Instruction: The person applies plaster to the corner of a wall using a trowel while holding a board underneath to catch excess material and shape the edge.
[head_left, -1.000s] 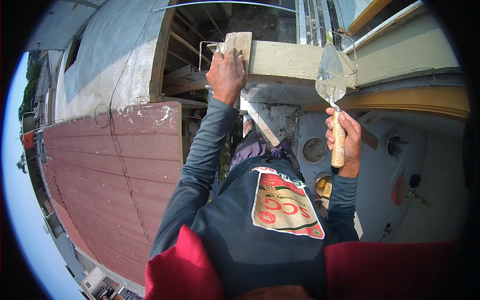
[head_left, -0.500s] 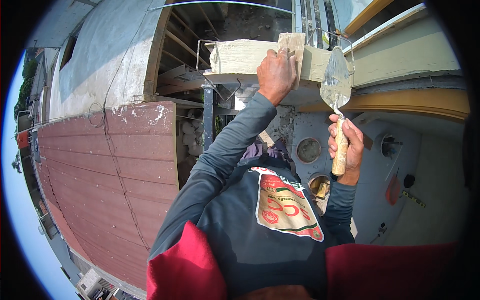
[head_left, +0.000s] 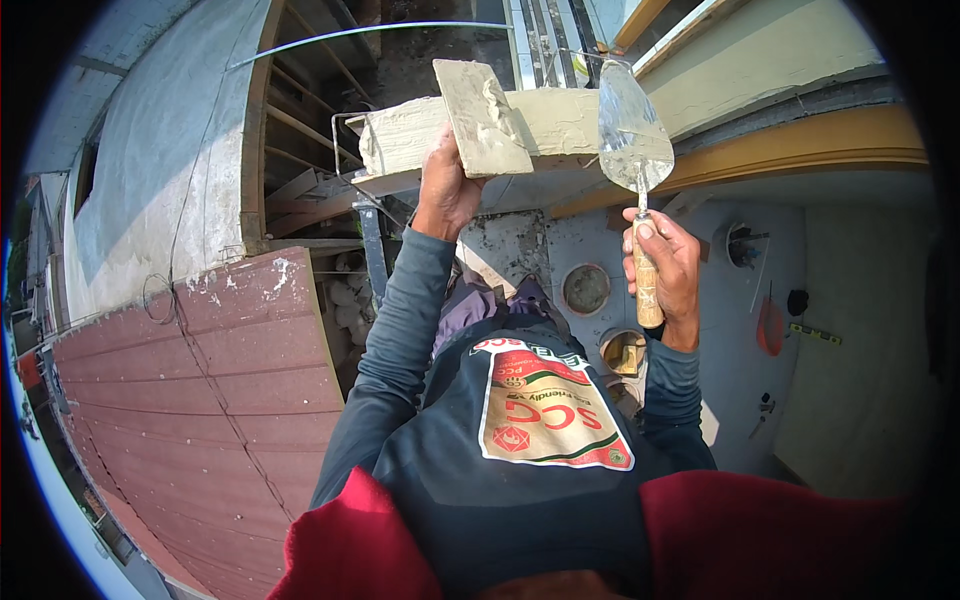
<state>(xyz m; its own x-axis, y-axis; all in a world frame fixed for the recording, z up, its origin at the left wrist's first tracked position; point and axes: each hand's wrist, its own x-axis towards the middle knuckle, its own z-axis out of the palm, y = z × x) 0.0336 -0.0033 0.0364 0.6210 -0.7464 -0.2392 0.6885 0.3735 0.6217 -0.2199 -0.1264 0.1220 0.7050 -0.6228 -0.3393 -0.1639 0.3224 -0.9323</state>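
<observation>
My left hand (head_left: 449, 190) is closed on a flat plastering float (head_left: 485, 120), gripped from behind and below. The float's broad face is turned up and carries ridges of wet pale mortar. Behind it runs a ledge (head_left: 555, 118) coated in cream mortar, rough at its left end. In my right hand (head_left: 663, 270) is a pointed trowel, its wooden handle (head_left: 648, 290) wrapped by the fingers. The trowel blade (head_left: 634, 125) points away from me, smeared with mortar, and overlaps the right part of the ledge in view.
Bent metal rods (head_left: 345, 150) stick out by the ledge's left end. A maroon corrugated sheet (head_left: 200, 370) fills the left side. Far below on the floor stand a round tub of grey material (head_left: 586, 289), a bucket (head_left: 622, 352), a red item (head_left: 770, 326) and a spirit level (head_left: 816, 333).
My left hand has drawn the float off the ledge surface and turned its mortar-smeared face up. The right hand still holds the trowel, its blade now more squarely in view.
</observation>
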